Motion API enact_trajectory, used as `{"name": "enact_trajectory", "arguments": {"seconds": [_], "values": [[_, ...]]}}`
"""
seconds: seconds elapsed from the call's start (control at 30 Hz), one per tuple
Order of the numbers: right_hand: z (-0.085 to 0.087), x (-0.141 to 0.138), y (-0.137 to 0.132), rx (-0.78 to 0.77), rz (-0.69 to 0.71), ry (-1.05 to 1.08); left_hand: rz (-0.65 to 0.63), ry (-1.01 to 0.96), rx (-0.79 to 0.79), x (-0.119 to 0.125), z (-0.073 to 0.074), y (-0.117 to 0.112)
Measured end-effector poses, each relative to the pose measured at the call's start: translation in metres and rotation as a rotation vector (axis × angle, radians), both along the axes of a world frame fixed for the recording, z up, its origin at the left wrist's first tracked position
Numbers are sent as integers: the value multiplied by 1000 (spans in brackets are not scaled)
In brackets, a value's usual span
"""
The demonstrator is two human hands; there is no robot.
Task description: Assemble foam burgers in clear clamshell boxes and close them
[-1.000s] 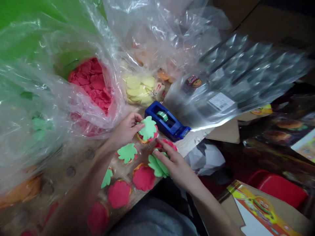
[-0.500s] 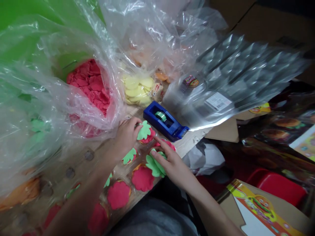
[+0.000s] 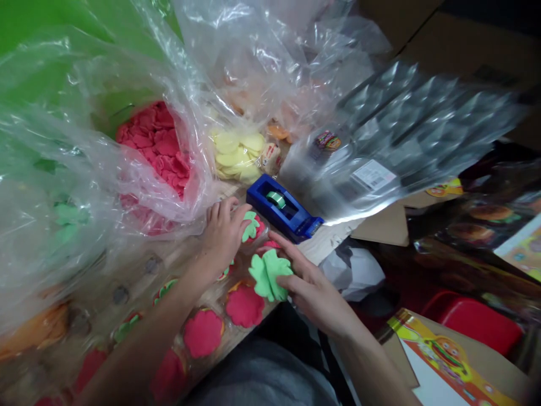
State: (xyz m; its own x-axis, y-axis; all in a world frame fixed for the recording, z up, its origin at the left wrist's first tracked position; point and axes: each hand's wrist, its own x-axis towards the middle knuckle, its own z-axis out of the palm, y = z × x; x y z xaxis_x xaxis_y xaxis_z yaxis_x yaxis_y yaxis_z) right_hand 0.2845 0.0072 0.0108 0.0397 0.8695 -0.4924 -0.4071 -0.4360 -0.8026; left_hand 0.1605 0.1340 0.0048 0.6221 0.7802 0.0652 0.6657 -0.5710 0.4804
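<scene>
My right hand (image 3: 306,279) grips a few overlapping green lettuce-shaped pieces (image 3: 269,275) between thumb and fingers. Its index finger reaches toward a partly covered red piece (image 3: 270,244). With bent fingers, my left hand (image 3: 224,228) pinches at the left edge of another green lettuce-shaped piece, which lies on a red wavy-edged round piece (image 3: 260,228). Below the hands, more red pieces (image 3: 245,305) sit in clear plastic trays over orange layers. Some trays beside my left forearm have green on top of the red.
A blue tape dispenser (image 3: 283,207) stands just beyond my hands. Clear bags hold red pieces (image 3: 156,144), pale yellow discs (image 3: 239,151) and green pieces (image 3: 70,220). Clear plastic packaging (image 3: 376,152) is stacked behind the dispenser. Printed cartons (image 3: 452,355) and a red stool (image 3: 477,321) are at right.
My left hand has shifted slightly right over the green piece on the red one. The green pieces in my right hand have turned and now show more of their face.
</scene>
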Motion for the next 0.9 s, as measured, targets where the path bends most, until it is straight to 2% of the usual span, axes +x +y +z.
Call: {"name": "enact_trajectory", "arguments": {"seconds": [0.03, 0.1, 0.17, 0.33, 0.5, 0.63, 0.7, 0.73, 0.83, 0.9], "values": [[2, 1, -3, 43, -25, 53, -9, -72, -86, -2, 7, -5], [7, 2, -6, 113, -63, 87, -107, -182, -344, -6, 22, -15], [11, 4, -8, 152, -66, 63, -233, -173, -542, -12, 35, -23], [11, 8, -15, 144, -10, 154, -361, -91, -613, -22, 51, -32], [3, 6, -31, -27, 10, 390, -471, -113, -665, -29, 56, -45], [3, 2, -38, -127, -24, 457, -447, -16, -703, -31, 53, -61], [5, 2, -38, -168, -57, 452, -408, -90, -757, -27, 47, -63], [5, 3, -38, -195, -71, 447, -347, -161, -805, -24, 43, -63], [3, 9, -39, -282, -91, 422, -45, -361, -923, -8, 30, -54], [2, 14, -43, -323, -90, 378, 47, -366, -924, 4, 25, -46]]}}
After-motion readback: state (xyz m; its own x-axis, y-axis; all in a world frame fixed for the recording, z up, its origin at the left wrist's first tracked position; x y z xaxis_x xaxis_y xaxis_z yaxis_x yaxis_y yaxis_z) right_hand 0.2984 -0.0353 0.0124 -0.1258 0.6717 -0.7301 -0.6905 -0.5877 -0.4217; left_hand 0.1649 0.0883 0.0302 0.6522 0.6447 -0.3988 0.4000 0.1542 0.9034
